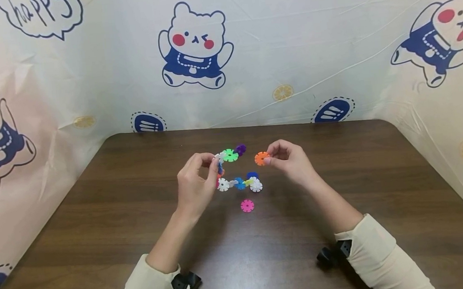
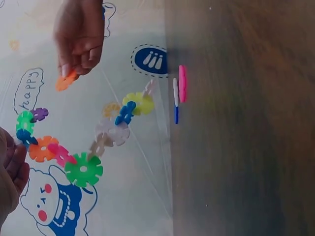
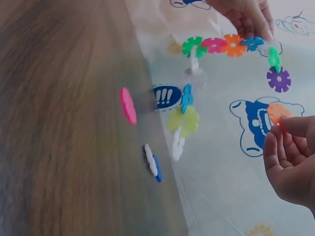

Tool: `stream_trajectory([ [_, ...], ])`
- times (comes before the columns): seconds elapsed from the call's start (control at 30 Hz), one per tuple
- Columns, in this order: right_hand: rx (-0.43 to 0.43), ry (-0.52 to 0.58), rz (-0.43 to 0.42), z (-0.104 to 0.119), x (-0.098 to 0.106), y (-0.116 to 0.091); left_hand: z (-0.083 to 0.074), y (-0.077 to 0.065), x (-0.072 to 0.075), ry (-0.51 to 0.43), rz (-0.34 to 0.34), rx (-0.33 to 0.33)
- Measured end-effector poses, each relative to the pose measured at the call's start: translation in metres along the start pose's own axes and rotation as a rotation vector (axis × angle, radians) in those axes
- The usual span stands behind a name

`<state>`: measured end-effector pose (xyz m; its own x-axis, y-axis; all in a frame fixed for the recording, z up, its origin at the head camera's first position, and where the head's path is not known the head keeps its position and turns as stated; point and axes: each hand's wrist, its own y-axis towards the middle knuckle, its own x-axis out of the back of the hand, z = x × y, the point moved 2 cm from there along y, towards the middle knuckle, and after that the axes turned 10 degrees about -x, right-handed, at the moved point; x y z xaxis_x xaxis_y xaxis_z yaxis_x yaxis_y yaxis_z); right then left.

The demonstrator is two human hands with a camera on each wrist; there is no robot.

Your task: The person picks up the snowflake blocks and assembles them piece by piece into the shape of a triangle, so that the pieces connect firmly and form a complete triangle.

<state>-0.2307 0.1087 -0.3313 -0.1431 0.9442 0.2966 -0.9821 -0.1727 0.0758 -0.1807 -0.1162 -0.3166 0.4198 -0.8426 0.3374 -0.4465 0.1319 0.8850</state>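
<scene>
My left hand point(image 1: 195, 182) pinches a chain of interlocked notched plastic discs near its upper end. Past those fingertips, a green disc point(image 1: 230, 155) and a purple disc point(image 1: 240, 149) form one end of the chain. The rest hangs down through orange, pink, green, white, blue and yellow point(image 3: 183, 121) discs to a white one point(image 3: 178, 144) at the other end. Between thumb and fingers, my right hand point(image 1: 295, 162) holds a single orange disc point(image 1: 261, 158), apart from the chain and just right of the purple disc.
On the brown wooden table point(image 1: 140, 235) lies a loose pink disc point(image 1: 247, 206). A white disc point(image 3: 149, 156) and a blue disc point(image 3: 157, 169) lie close together there too. Behind the table hangs a printed cloth point(image 1: 252, 101) with cartoon bears.
</scene>
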Motion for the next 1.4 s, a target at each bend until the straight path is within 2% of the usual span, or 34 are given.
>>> stream_trajectory([
  [0.27, -0.101, 0.284, 0.007, 0.005, -0.001, 0.000, -0.003, -0.001, -0.005, -0.049, 0.031, -0.046],
  [0.53, -0.179, 0.479, 0.060, 0.009, -0.002, -0.001, -0.003, -0.003, -0.006, -0.034, 0.045, -0.072],
  [0.9, -0.291, 0.579, 0.115, 0.009, -0.006, -0.002, -0.005, -0.004, -0.009, -0.043, 0.078, -0.096],
  [1.1, -0.336, 0.681, 0.144, 0.009, -0.008, -0.002, -0.006, -0.005, -0.010, -0.042, 0.086, -0.115],
  [1.27, -0.360, 0.754, 0.132, 0.010, -0.008, -0.001, -0.007, -0.004, -0.011, -0.021, 0.098, -0.162],
  [1.4, -0.351, 0.747, 0.120, 0.011, -0.007, 0.000, -0.008, -0.005, -0.012, -0.005, 0.116, -0.180],
])
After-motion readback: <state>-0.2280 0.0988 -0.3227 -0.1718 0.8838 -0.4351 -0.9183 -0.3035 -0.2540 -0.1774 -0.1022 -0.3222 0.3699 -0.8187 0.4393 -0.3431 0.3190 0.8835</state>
